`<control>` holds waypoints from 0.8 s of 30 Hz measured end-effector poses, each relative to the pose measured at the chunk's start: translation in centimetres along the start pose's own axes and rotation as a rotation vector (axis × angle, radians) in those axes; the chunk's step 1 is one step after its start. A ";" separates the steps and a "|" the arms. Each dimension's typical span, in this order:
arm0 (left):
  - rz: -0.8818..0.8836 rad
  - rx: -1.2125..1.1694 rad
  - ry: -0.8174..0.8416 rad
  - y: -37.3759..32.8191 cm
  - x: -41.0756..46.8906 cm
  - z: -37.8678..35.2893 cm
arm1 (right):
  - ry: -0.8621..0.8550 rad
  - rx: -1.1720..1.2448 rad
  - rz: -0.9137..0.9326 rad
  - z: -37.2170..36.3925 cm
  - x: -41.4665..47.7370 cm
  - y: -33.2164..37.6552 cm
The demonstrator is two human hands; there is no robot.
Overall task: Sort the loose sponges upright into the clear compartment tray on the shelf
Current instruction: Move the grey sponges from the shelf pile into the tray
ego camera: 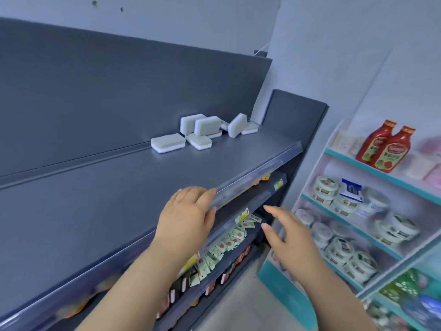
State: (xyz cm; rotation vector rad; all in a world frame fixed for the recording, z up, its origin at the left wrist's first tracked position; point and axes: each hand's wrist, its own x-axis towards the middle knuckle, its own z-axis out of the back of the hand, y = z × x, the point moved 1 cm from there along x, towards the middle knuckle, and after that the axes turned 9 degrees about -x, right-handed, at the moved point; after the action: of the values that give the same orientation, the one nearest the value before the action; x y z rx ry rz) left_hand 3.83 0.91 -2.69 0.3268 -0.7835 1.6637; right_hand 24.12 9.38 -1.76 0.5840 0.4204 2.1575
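Note:
Several white-and-grey sponges (206, 126) lie loose in a heap at the far right end of the dark grey top shelf (95, 199); some lie flat, some lean on edge. One flat sponge (168, 143) sits nearest me on the left of the heap. My left hand (188, 216) rests palm-down on the shelf's front edge, fingers apart, holding nothing. In the air in front of the lower shelves my right hand (288, 240) is open and empty. No clear compartment tray is in view.
A clear price rail (257, 173) runs along the shelf front. Lower shelves hold small sachets (226, 242) and dark packets. To the right stands a pale rack (334, 154) with two red sauce bottles (386, 146) and round tins (338, 249).

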 end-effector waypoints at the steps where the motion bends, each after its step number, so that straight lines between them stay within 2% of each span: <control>1: 0.012 -0.001 0.001 0.3 1.3 -0.6 | -0.021 0.019 -0.015 0.1 1.2 -0.6; 10: 0.159 0.090 0.078 3.0 8.9 -7.6 | 0.001 0.171 -0.062 -2.4 11.7 -7.7; 21: 0.405 0.298 -0.039 3.8 21.2 -15.6 | 0.214 0.286 0.312 -1.4 33.6 -13.9; 24: 0.463 0.328 -0.074 3.4 22.5 -16.6 | 0.188 0.255 0.417 -1.4 38.5 -13.8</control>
State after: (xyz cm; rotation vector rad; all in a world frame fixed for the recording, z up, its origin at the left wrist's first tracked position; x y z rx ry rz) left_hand -1.74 28.49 -2.40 0.4619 -0.6709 2.2360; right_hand 11.60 48.28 0.41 0.6558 0.7374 2.5908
